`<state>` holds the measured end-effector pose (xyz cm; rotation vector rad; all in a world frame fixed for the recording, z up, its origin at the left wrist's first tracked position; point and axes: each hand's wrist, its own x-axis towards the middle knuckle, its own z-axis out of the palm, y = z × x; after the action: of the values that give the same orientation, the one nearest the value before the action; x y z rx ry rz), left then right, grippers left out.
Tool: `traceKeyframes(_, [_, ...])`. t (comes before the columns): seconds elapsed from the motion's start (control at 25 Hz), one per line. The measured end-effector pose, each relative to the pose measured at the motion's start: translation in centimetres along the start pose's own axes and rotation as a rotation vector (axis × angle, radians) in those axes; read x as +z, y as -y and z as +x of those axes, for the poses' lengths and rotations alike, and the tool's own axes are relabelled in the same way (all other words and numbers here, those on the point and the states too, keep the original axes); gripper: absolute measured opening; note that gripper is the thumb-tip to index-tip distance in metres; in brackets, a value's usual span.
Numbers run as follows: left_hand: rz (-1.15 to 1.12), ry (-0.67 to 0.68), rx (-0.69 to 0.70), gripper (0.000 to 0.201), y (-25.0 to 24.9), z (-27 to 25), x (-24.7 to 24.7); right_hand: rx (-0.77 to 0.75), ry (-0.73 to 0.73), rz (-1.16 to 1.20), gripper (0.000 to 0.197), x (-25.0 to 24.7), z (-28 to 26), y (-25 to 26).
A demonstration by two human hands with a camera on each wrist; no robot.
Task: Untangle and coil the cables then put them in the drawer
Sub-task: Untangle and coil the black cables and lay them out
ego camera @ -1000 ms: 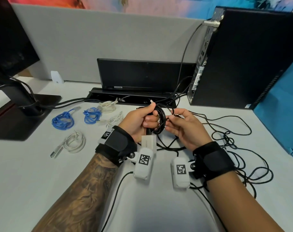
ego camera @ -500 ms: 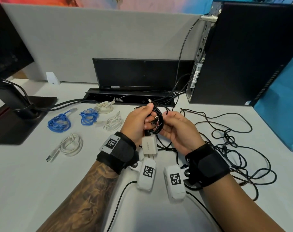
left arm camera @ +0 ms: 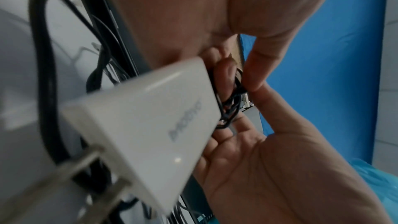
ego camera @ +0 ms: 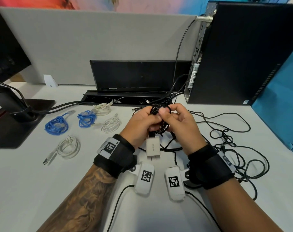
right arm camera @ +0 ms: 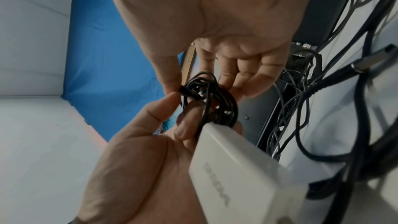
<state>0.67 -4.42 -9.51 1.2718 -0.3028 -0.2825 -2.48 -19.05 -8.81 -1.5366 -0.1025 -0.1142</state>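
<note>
**Black cable coil held in both hands above counter**

A white charger block [ego camera: 152, 147] was seen hanging just below the hands, joined to the black cable coil [ego camera: 159, 119]. The coil was held above the counter [ego camera: 33, 190], between both hands. The left hand [ego camera: 140, 124] was clamped round the coil's bundled loops. The right hand [ego camera: 180, 124] was pinched on the coil's top, thumb against finger, at what looked like the cable's end plug [right arm camera: 186, 91]. The cable was judged light, thin and limp, likely to spring loose if released; hold was best kept on the gathered loops, with the block's weight allowed for. To the right, a loose black cable tangle [ego camera: 234, 148] was spread on the counter, well apart from the grip. To the left, coiled white cables [ego camera: 68, 147] and blue cables [ego camera: 57, 125] were laid out. Farther back, a computer tower [ego camera: 242, 52] was stood. No drawer was seen.
</note>
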Motion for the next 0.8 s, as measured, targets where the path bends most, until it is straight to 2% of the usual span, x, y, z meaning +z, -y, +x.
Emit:
traceKeyframes(0.08, [0.125,0.048,0.044,0.034,0.1,-0.2,-0.3,-0.010,0.002,-0.045,0.025,0.1,0.0,-0.1])
traceKeyframes(0.24, [0.222,0.020,0.026,0.011,0.4,-0.4,-0.4,-0.139,-0.074,-0.048,0.006,-0.6,0.1,0.6])
traceKeyframes(0.4, [0.166,0.069,0.005,0.025,0.2,-0.5,-0.6,-0.111,-0.044,-0.136,0.007,-1.5,0.3,1.0])
traceKeyframes(0.64, [0.120,0.140,0.032,0.022,0.0,-0.7,0.0,0.045,0.054,-0.202,0.019,-1.9,0.4,0.7])
traceKeyframes(0.8, [0.114,0.168,-0.043,0.017,0.1,-0.7,0.5,-0.188,-0.042,-0.273,0.024,-1.6,0.0,1.5])
